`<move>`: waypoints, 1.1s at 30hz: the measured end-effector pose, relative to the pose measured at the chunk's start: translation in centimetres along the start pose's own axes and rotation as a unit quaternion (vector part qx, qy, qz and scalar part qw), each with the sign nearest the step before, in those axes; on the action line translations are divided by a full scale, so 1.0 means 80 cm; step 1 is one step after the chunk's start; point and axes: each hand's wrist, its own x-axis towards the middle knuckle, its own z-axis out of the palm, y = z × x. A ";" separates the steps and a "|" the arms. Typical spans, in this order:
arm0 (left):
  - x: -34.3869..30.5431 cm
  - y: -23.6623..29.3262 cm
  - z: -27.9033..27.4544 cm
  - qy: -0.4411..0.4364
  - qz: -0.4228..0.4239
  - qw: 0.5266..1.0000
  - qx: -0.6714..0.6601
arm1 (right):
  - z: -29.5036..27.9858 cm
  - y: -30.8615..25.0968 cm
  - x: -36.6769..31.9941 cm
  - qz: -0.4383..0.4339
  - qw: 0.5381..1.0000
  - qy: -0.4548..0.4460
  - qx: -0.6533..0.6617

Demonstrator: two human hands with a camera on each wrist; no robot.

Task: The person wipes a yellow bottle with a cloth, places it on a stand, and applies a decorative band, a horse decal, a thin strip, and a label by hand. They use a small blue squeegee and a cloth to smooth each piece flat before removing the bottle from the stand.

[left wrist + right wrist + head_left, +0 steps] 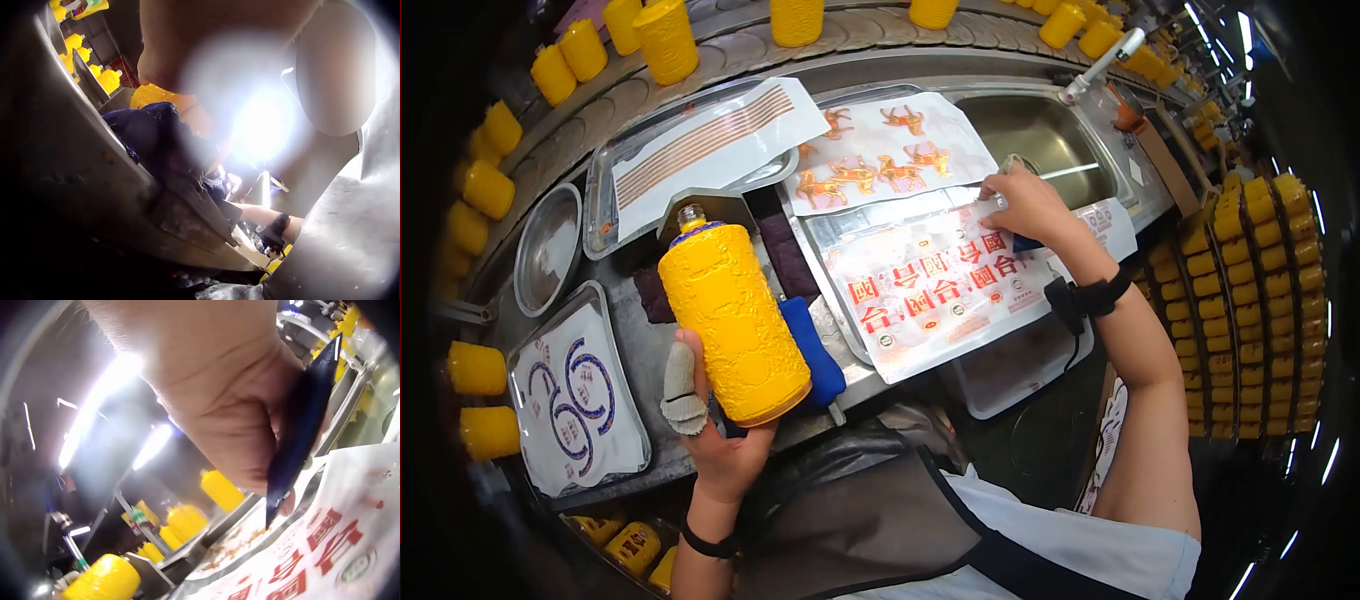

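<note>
1. the left hand (730,455) holds the yellow bottle (735,320) from below and from its left side. its fingers are parted as wide as the bottle's body, one of them in a pale cloth cover (684,390) lying along the side near the base.
2. the bottle is tilted, its clear neck (691,216) pointing to the far left and its base towards the person. it is at the near left of the scene, in front of the metal bracket (710,205) and just left of a blue cloth (812,350).
3. the right hand (1028,208) is curled round a dark blue flat piece (303,425), leaving only a small gap between its fingers. its fingertips are at the far edge of the sheet with red characters (935,290); whether they pinch that sheet, i cannot tell.
4. that sheet lies right of the bottle, on a metal tray. beyond it is the sheet of orange and gold horse figures (878,172), and further left the sheet with brown stripes (710,145).
5. at the far right, just past the right hand, is a metal sink (1050,130). at the near left, a tray holds a sheet with blue curved bands (580,400).
</note>
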 end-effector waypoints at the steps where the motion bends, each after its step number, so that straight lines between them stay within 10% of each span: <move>1: -0.001 -0.001 0.000 0.001 0.001 1.000 0.004 | -0.001 0.003 0.001 0.009 1.000 -0.014 -0.005; 11: -0.005 -0.014 0.001 -0.019 0.009 1.000 -0.007 | 0.010 0.023 0.022 -0.042 0.998 0.013 0.048; 17: -0.002 -0.011 -0.003 -0.028 0.010 0.999 0.024 | 0.005 0.038 0.014 -0.124 0.969 0.187 0.102; 25: -0.004 -0.009 -0.001 -0.025 -0.001 0.999 0.021 | 0.041 0.219 0.110 0.097 0.940 0.193 0.263; 33: -0.006 -0.006 -0.010 -0.056 -0.018 0.997 0.042 | 0.100 0.253 0.144 0.203 0.971 0.105 0.073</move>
